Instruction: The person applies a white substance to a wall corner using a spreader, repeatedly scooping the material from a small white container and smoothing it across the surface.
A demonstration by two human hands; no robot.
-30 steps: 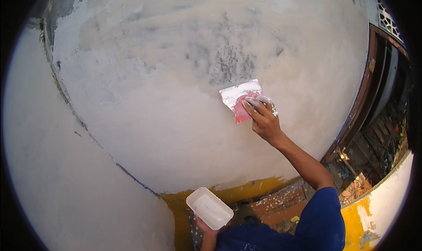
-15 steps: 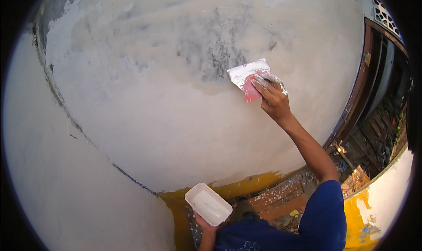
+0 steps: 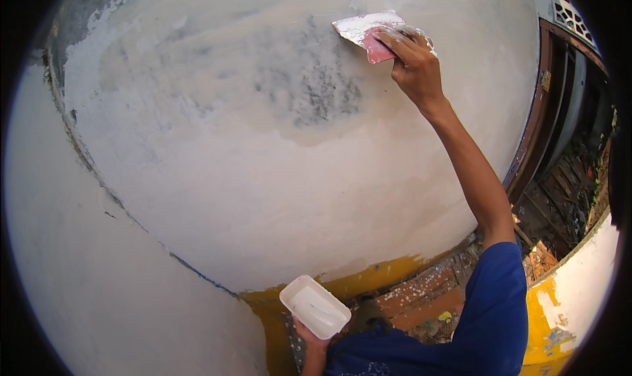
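Observation:
My right hand (image 3: 416, 63) grips a red putty spreader (image 3: 378, 49), its wide blade coated in white filler. The blade lies against the upper part of the wall (image 3: 217, 178), above a dark, speckled patch (image 3: 329, 93). White smears cover the fingers. Low down, my left hand (image 3: 309, 334) holds a white rectangular tub (image 3: 316, 307) from beneath and the side. Some white paste shows inside the tub. Most of the left fingers are hidden behind it.
A second wall (image 3: 131, 277) meets this one at a cracked corner on the left. Yellow paint (image 3: 368, 278) runs along the wall's foot. To the right stand a brown door frame (image 3: 536, 112) and a low yellow-and-white wall (image 3: 559, 317). Paint-spattered boards (image 3: 428, 290) lie below.
My right hand has moved up the wall with the spreader, from beside the dark patch to above it, and the arm is more stretched. The left hand and tub have hardly moved.

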